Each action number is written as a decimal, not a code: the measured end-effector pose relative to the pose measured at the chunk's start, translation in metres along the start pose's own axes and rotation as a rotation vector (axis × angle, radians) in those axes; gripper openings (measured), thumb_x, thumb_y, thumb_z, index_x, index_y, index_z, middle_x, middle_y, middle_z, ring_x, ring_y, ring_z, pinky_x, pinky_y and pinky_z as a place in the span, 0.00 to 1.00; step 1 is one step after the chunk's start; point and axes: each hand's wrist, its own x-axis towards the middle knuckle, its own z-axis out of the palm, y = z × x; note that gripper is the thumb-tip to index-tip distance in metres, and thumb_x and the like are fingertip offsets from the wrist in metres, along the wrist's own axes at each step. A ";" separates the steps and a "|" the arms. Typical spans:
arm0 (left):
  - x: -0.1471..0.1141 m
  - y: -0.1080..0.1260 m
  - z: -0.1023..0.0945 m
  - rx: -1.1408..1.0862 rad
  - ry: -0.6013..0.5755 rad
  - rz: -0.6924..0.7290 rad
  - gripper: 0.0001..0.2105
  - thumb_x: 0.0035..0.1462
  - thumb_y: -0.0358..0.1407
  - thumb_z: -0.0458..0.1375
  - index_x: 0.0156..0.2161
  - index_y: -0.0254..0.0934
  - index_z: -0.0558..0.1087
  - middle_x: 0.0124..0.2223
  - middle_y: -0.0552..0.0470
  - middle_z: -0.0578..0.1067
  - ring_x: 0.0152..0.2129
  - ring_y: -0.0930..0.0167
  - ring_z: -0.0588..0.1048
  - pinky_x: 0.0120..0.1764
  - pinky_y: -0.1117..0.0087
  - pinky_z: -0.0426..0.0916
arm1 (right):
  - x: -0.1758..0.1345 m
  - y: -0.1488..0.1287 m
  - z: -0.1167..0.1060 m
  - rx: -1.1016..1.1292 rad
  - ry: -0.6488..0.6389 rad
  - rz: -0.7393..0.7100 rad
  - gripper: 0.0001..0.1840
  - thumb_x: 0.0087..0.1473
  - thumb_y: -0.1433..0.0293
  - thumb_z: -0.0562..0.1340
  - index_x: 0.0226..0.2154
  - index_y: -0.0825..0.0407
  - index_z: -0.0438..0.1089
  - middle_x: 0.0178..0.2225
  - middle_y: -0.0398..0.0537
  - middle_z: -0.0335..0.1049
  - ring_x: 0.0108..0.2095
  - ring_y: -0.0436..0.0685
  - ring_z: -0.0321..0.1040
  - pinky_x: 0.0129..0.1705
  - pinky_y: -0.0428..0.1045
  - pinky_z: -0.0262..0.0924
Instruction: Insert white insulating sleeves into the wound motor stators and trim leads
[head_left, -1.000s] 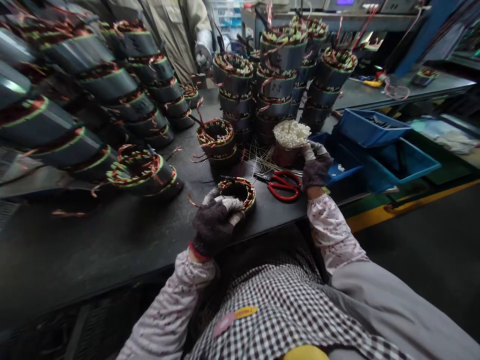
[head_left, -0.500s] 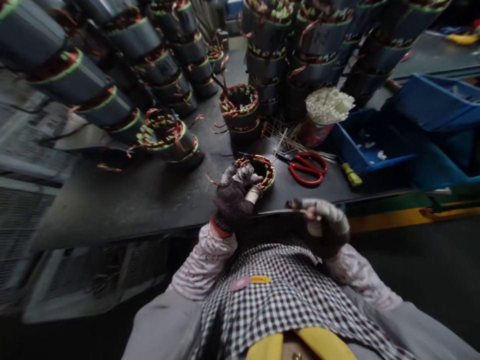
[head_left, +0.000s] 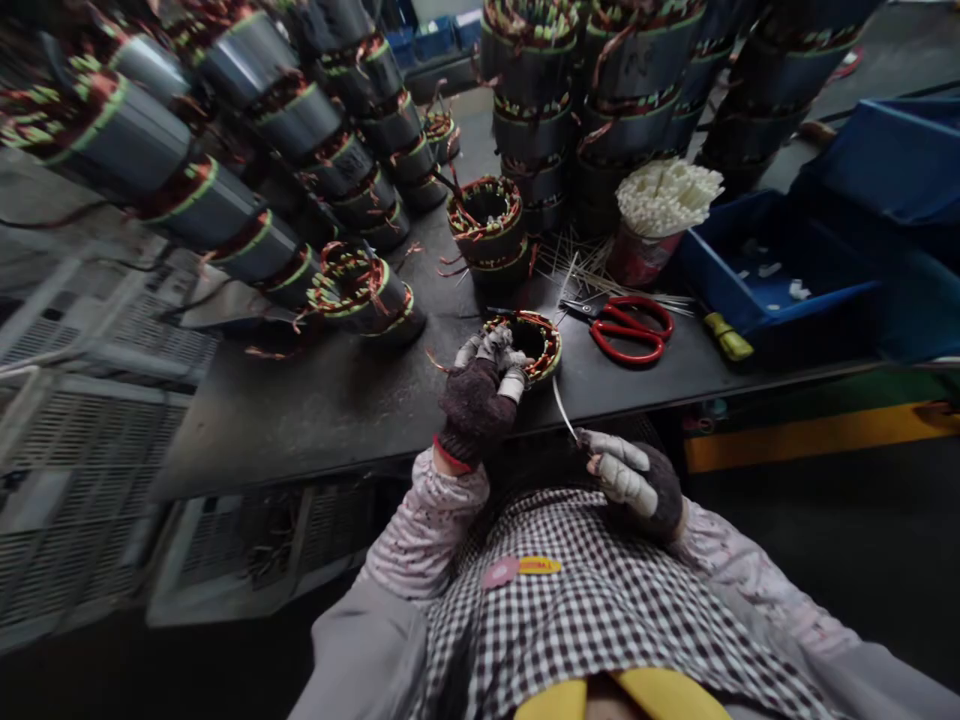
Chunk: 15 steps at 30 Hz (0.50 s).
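The thin strip (head_left: 562,410) is white, the apron (head_left: 525,625) checked.

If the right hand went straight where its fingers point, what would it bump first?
Probably the left hand, at the wire-wound ring: the right hand points that way, though depth is unclear.

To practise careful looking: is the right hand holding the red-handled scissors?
No, the right hand holds a white strip, while the scissors lie on the table.
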 end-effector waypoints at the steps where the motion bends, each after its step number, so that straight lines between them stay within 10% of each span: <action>1: 0.001 0.001 -0.001 0.000 -0.009 -0.003 0.15 0.69 0.40 0.59 0.56 0.37 0.80 0.58 0.43 0.84 0.63 0.58 0.77 0.69 0.52 0.71 | 0.002 0.000 0.002 0.014 0.004 -0.035 0.20 0.65 0.64 0.62 0.55 0.30 0.80 0.45 0.47 0.87 0.37 0.68 0.87 0.37 0.58 0.85; 6: 0.003 0.005 -0.001 0.030 -0.023 -0.025 0.19 0.69 0.42 0.60 0.59 0.35 0.78 0.57 0.40 0.84 0.63 0.55 0.77 0.69 0.49 0.71 | 0.016 -0.006 -0.014 0.001 -0.009 -0.263 0.16 0.65 0.68 0.63 0.51 0.39 0.82 0.48 0.51 0.87 0.46 0.67 0.86 0.47 0.57 0.84; 15: 0.001 0.004 0.003 0.022 0.023 -0.014 0.19 0.68 0.41 0.60 0.59 0.36 0.79 0.55 0.43 0.85 0.61 0.56 0.78 0.67 0.51 0.72 | 0.009 -0.016 -0.030 0.029 0.022 -0.115 0.19 0.65 0.68 0.66 0.56 0.36 0.80 0.52 0.49 0.85 0.49 0.66 0.85 0.52 0.60 0.84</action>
